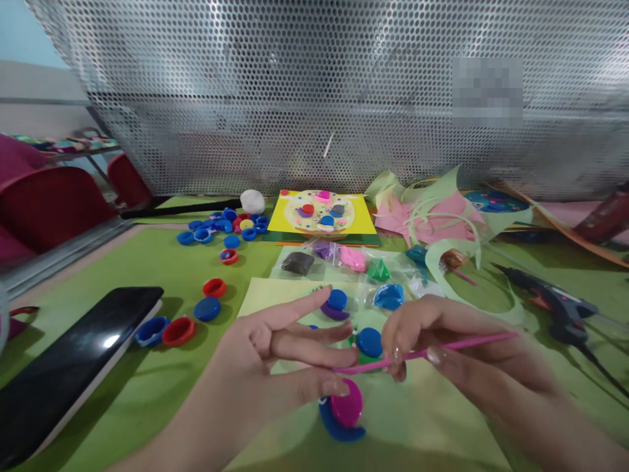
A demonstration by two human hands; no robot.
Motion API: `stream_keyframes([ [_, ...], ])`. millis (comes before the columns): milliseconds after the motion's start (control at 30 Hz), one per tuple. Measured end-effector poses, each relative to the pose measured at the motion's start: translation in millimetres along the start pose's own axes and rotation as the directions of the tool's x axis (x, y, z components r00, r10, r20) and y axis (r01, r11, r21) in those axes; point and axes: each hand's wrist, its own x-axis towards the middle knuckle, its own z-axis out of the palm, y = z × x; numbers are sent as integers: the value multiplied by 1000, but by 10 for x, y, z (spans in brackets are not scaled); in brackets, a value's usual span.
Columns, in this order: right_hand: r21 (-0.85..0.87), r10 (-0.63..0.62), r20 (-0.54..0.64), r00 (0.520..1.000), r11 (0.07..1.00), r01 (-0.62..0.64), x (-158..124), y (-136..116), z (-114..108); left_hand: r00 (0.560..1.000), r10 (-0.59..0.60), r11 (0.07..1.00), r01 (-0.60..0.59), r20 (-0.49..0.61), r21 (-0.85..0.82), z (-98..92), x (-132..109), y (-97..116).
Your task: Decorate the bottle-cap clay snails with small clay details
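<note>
A thin pink stick (466, 343) slants between my hands above a pale yellow-green sheet (422, 419). My right hand (442, 347) pinches its middle between thumb and fingers. The stick's left end meets the thumb and a finger of my left hand (289, 354), whose other fingers are spread; a tiny bit at that tip is too small to make out. Just below lies a magenta cap with a curved blue clay piece (339, 429). Beyond my fingers are a blue cap on purple clay (337, 301) and another blue cap (369, 342) with green clay.
Left are a black phone (83, 354), red caps (215, 287) and several blue caps. Bagged clay (352, 259) and a decorated yellow card (282, 216) lie behind the sheet. A glue gun (560, 305) and paper scraps (432, 216) are right. Perforated metal (295, 98) stands behind.
</note>
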Motion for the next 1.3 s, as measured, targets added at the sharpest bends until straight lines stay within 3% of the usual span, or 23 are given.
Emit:
stream_keyframes([
  [400,85,30,-10,1000,996,-29,30,18,-9,1000,-17,999,17,8,-37,1,-2,-3],
  [600,93,71,17,997,993,-72,23,29,-7,992,-54,999,54,114,3,-25,30,-16],
  [933,296,100,35,994,949,-106,65,72,-11,995,-92,994,93,30,-58,14,2,2],
  [1100,321,99,46,994,941,-109,69,78,-17,982,-140,985,151,122,-81,9,19,15],
  [1300,358,106,64,992,926,-122,70,75,-36,982,-178,980,183,60,-82,39,-1,41],
])
